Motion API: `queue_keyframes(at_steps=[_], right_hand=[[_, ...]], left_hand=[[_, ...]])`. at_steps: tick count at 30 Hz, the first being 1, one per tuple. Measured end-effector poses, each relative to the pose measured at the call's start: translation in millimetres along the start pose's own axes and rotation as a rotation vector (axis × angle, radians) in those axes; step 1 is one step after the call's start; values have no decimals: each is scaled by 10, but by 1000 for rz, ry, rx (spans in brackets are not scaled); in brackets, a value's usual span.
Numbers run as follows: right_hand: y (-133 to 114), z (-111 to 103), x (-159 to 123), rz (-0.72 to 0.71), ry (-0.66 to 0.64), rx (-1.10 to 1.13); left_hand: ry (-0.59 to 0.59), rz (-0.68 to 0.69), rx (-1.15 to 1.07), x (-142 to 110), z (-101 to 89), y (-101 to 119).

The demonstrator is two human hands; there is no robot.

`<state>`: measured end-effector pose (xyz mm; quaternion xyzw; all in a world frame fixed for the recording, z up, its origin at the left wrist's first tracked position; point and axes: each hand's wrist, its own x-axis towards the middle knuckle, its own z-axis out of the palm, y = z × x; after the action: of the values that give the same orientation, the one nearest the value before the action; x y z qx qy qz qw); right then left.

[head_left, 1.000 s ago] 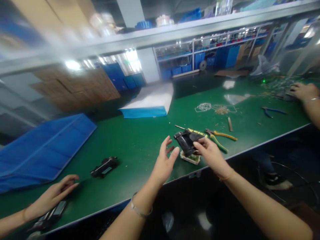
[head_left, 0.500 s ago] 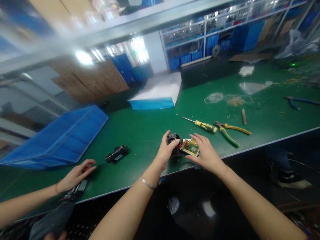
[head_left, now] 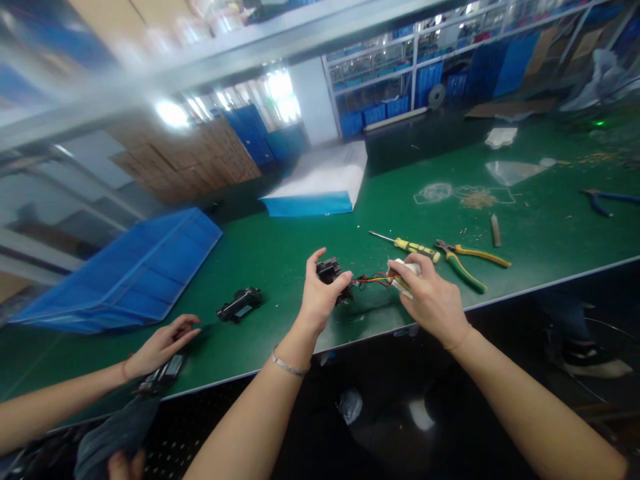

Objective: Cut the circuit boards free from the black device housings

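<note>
My left hand [head_left: 320, 293] is closed round a black plastic housing [head_left: 330, 269], thumb on the near side and fingers behind it. In my right hand [head_left: 430, 297] is a white-edged circuit board module [head_left: 404, 277], tilted up and partly covered by the fingers. Thin red, yellow and black wires [head_left: 373, 281] stretch between the housing and the module. Just behind my right hand lie a yellow-and-black screwdriver [head_left: 415, 249] and pliers [head_left: 463, 263] with one yellow and one green handle. To the left, another black housing [head_left: 240, 305] rests on the green bench [head_left: 280, 267].
At the left, a co-worker's hand [head_left: 163, 347] is over another black unit [head_left: 163, 377]. A blue bin [head_left: 125, 273] stands behind it. Farther back is a white-topped block with a blue side [head_left: 320, 177]. White bands [head_left: 435, 193] and blue-handled pliers [head_left: 607, 199] lie rightward.
The black housing passed from my right hand to my left. My right hand picked up the circuit board module and drew it rightward, stretching out the wires. The view shifted right.
</note>
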<state>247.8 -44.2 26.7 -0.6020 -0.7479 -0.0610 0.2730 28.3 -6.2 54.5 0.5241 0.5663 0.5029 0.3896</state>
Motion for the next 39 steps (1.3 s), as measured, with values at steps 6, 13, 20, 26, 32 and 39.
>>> queue_keyframes(at_steps=[6, 13, 20, 26, 32, 39], right_hand=[[-92, 179, 2, 52, -20, -41], [-201, 180, -143, 79, -84, 115], [-345, 202, -285, 414, -380, 1175], [-373, 316, -225, 882, -902, 1908], [-302, 297, -125, 762, -722, 2351], [0, 216, -34, 576, -300, 1962]], left_hand=[[29, 49, 28, -27, 30, -86], [63, 393, 192, -99, 49, -8], [14, 469, 113, -122, 10, 174], [-114, 691, 47, -239, -21, 410], [-302, 703, 124, -344, -71, 510], [-295, 566, 208, -345, -87, 425]])
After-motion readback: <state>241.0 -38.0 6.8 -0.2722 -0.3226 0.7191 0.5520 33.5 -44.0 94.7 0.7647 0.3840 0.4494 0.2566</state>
